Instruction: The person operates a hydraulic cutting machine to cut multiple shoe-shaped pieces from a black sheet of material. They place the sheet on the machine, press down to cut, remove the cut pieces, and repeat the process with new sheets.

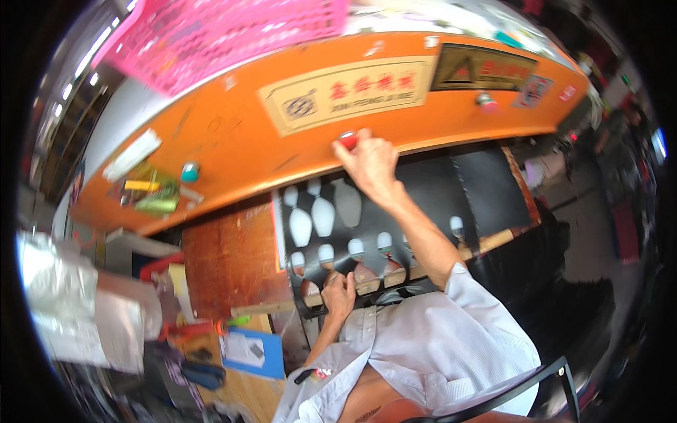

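Note:
My right hand (375,168) reaches up to the orange machine beam (233,151), its thumb and fingers closed around a red button (347,141) on the front face. Below the beam lies a black sheet (423,190) with rows of sole-shaped cutouts. Through several of these holes, pale or reddish surfaces show. One grey sole shape (348,204) sits in the back row, near my right wrist. My left hand (340,295) rests at the sheet's front edge among the front cutouts, fingers slightly apart. What lies directly under its fingertips is hidden.
A pink basket (226,35) stands on top of the beam. Teal button (190,171) and another round button (486,103) flank the red one. Left lie a reddish-brown board (233,254), a blue clipboard (271,352) and silvery wrapping (77,303). Wooden strip (497,241) edges the sheet.

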Available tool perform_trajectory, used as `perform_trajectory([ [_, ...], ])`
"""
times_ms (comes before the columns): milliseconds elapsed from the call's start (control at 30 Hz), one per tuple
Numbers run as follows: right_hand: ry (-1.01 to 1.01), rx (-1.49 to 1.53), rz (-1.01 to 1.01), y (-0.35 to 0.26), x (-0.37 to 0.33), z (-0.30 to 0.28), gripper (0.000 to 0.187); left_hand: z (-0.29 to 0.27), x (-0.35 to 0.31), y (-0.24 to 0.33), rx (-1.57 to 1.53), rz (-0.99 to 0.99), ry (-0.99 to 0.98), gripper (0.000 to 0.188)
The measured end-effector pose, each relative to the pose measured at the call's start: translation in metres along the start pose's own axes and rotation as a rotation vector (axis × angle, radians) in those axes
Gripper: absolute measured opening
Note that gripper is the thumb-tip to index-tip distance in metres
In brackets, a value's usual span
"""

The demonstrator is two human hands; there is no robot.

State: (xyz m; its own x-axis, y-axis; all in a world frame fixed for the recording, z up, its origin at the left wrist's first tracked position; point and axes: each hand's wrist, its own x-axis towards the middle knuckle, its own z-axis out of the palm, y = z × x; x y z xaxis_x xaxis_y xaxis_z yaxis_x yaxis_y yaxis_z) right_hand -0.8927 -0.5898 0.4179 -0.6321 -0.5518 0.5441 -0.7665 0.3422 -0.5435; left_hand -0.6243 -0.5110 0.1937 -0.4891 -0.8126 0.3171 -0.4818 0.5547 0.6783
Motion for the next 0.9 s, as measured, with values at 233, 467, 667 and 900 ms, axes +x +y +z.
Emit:
perform_trajectory([
  [233, -0.312, 1.527, 0.744, -0.02, -0.015, 0.016, 0.043, 0.022, 0.057, -0.008, -0.129, -0.121, -0.045, 0.041],
  [467, 0.426, 0.581, 0.25, 0.105, -0.043, -0.094, 0.035, 0.017, 0.066, -0.013, -0.058, -0.126, -0.071, 0.049],
  [667, 0.401, 0.259, -0.006, 0.19, 0.033, -0.155, 0.035, 0.033, 0.094, -0.047, -0.014, -0.09, 0.001, 0.053],
  [900, 0.201, 0.285, 0.139, 0.178, -0.062, -0.113, 0.025, 0.03, 0.135, -0.049, 0.032, -0.047, 0.166, 0.05],
])
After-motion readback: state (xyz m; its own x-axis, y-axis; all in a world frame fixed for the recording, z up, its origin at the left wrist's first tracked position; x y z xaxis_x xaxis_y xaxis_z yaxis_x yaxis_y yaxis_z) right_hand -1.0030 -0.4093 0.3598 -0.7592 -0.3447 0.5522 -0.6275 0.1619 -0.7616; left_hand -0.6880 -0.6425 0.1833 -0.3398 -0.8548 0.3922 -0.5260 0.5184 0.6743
